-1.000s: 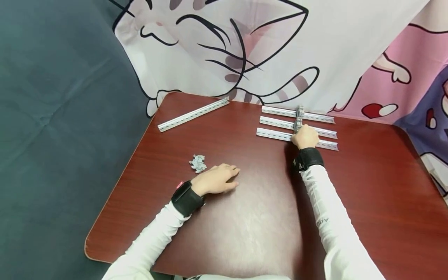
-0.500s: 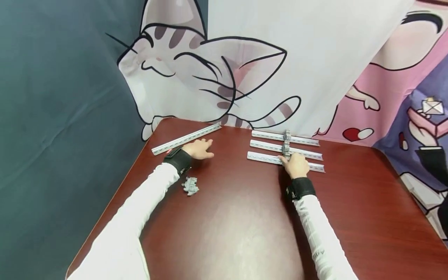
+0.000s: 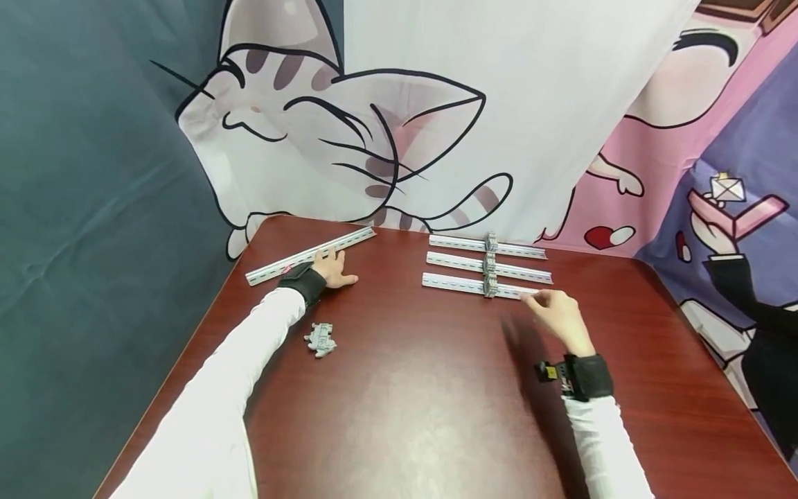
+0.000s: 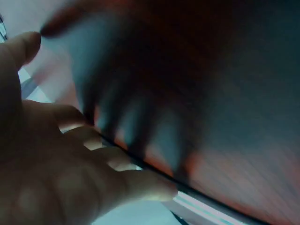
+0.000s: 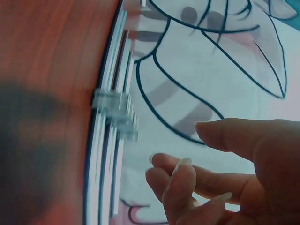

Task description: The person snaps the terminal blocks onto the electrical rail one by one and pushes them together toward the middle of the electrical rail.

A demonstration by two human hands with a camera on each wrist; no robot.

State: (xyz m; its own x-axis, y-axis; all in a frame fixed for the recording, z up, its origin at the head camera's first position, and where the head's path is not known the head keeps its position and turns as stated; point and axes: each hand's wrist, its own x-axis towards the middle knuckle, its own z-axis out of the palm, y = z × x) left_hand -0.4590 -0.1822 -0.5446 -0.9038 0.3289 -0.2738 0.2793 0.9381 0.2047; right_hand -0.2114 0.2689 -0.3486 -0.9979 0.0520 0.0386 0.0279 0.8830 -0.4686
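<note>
My left hand (image 3: 335, 270), fingers spread, is at a lone metal DIN rail (image 3: 350, 240) lying slanted at the table's back left. In the left wrist view its fingertips reach toward the rail (image 4: 206, 205); contact is unclear. My right hand (image 3: 559, 320) hovers near the right end of the nearest of three parallel DIN rails (image 3: 451, 283), its fingers loosely bent with nothing between them. Grey terminal blocks (image 3: 490, 285) sit across these rails in a line, also seen as a ridged cluster (image 5: 115, 110) in the right wrist view. A loose grey terminal block (image 3: 321, 340) lies nearer me.
The brown table (image 3: 411, 388) has a rounded back left corner. Behind it hangs a white cloth (image 3: 530, 90) with a cartoon cat print. A grey-green cloth (image 3: 93, 277) runs along the left side.
The left hand has gone forward from beside the loose terminal block to the slanted rail. The right hand has left the terminal blocks, moving right and back toward me. The view has tilted up.
</note>
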